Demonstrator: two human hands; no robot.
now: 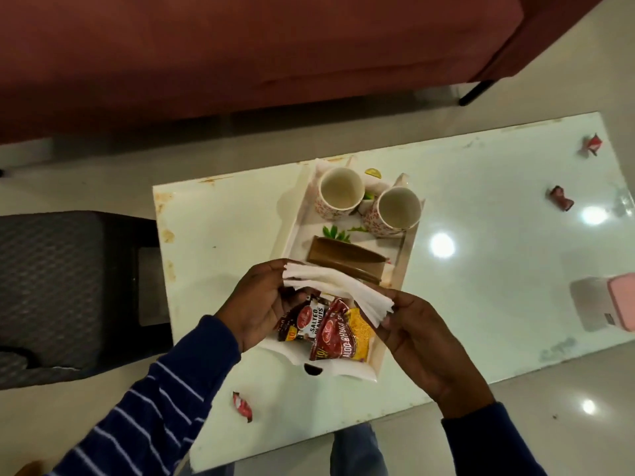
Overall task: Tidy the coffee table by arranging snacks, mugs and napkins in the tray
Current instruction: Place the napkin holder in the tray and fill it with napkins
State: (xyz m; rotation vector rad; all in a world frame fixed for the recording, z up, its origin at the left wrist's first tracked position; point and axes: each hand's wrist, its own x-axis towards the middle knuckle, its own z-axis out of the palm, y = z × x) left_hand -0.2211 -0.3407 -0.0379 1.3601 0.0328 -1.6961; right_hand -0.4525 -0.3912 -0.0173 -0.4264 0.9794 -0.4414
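Note:
A white tray [293, 231] lies on the glass coffee table [481, 286]. In it stand two empty patterned mugs [340, 194] [395, 211], a brown napkin holder [347, 261] and two snack packets, salted peanuts [311, 321] and aloo bhujia [343, 333]. Over the tray's near half I hold a stack of white napkins [330, 286] stretched between both hands. My left hand [261, 304] pinches its left end, and my right hand [422, 338] pinches its right end.
Three wrapped candies lie loose on the table: one near the front edge [242, 405], two at the far right [560, 198] [592, 143]. A pink box [618, 305] stands at the right edge. A red sofa [240, 56] is behind, a dark stool [68, 286] to the left.

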